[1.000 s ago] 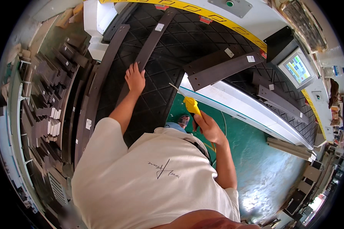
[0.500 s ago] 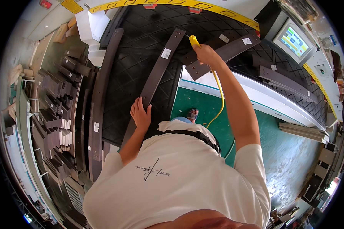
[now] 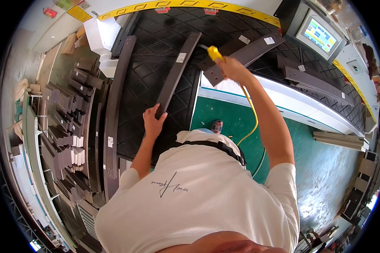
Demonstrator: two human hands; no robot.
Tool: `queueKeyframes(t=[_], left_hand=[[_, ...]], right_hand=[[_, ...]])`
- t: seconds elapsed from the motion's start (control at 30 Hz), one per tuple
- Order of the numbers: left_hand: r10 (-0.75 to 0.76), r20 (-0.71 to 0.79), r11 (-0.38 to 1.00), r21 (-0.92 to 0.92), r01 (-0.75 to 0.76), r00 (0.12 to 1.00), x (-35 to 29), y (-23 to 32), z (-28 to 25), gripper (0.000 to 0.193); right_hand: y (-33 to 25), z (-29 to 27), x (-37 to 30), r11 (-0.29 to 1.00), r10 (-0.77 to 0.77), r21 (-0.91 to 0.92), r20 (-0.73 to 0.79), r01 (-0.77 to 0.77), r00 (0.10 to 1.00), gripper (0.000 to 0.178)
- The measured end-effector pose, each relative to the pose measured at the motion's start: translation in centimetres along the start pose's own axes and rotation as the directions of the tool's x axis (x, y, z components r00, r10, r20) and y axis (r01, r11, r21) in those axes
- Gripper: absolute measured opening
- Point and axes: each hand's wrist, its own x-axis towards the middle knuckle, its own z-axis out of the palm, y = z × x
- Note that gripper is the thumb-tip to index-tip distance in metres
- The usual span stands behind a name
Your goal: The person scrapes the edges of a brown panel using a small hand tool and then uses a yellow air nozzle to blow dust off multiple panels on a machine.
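Over the black counter [image 3: 145,84], a dark board [image 3: 180,69] is pinched by the left hand [image 3: 153,121], a yellow air gun [image 3: 215,53] is gripped in the right hand [image 3: 233,69] near the board's far end, other boards [image 3: 115,101] lie untouched, and progress cannot be judged.

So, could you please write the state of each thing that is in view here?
Left hand: touching the middle brown board.
Middle brown board: white label facing up.
Right hand: closed around the yellow blow gun.
Yellow blow gun: held; whether it is blowing, I cannot tell.
Yellow hose: hanging in a curve.
Touchscreen: lit.
Overlapping brown boards: one partly over another.
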Motion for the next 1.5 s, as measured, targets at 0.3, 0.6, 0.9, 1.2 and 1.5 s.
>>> queueKeyframes(t=[0.3, 0.6, 0.9, 1.2, 1.5], left_hand=[[-0.111, 0.830, 0.240, -0.512, 0.825, 0.547, 4.0, 1.0, -7.0, 0.062], [-0.148, 0.835, 0.360, -0.454, 0.815, 0.530, 6.1, 2.7, -8.5, 0.065], [-0.222, 0.775, 0.660, -0.327, 0.677, 0.591, 5.2, 4.6, -11.1, 0.054], [-0.250, 0.411, 0.947, -0.086, 0.310, 0.877, -1.4, 12.6, -14.4, 0.047], [-0.089, 0.031, 0.930, -0.356, 0.095, 0.996, -5.8, 13.6, -22.6, 0.021]], right_hand=[[0.6, 0.4, -14.1, 0.984, -0.128, 0.177, 0.746, -0.009, 0.654, 0.057], [11.0, -1.6, -15.8, 0.907, -0.226, 0.361, -0.020, 0.218, 0.974, 0.053], [12.7, 4.2, -25.0, 0.690, -0.126, 0.719, 0.229, -0.081, 0.965, 0.045], [10.5, 2.3, -21.9, 0.744, 0.258, 0.638, -0.547, 0.198, 0.796, 0.045], [12.5, 6.6, -25.9, 0.402, -0.228, 0.915, 0.131, -0.030, 0.965, 0.051]])
